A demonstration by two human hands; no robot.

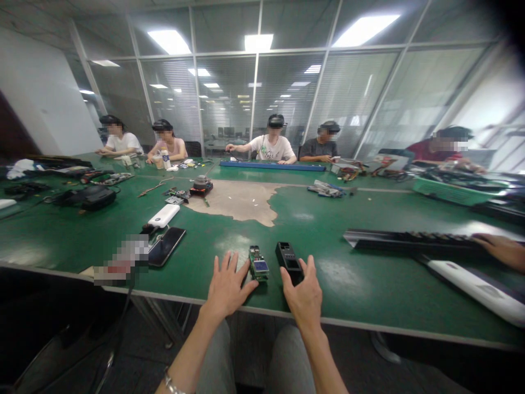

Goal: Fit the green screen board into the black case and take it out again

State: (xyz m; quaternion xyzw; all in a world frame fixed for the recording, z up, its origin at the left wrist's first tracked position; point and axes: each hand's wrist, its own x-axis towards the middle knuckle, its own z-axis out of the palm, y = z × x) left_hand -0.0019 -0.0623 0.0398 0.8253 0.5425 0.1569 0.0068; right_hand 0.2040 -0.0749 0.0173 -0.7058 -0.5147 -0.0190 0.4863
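At the near side of the green table [213,235], our left hand [225,289] spreads wide, empty; our right hand [305,295] curves around the black casing [286,253], whether gripping we cannot tell. The circuit board [259,266] lies left of the casing.

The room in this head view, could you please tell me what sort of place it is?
Probably a shared electronics workroom: a green table bears a circuit board, and people in headsets sit along its far side.

I see the matt black plastic of an oblong casing [287,257]. My broad green table [324,219] looks smooth and glossy.
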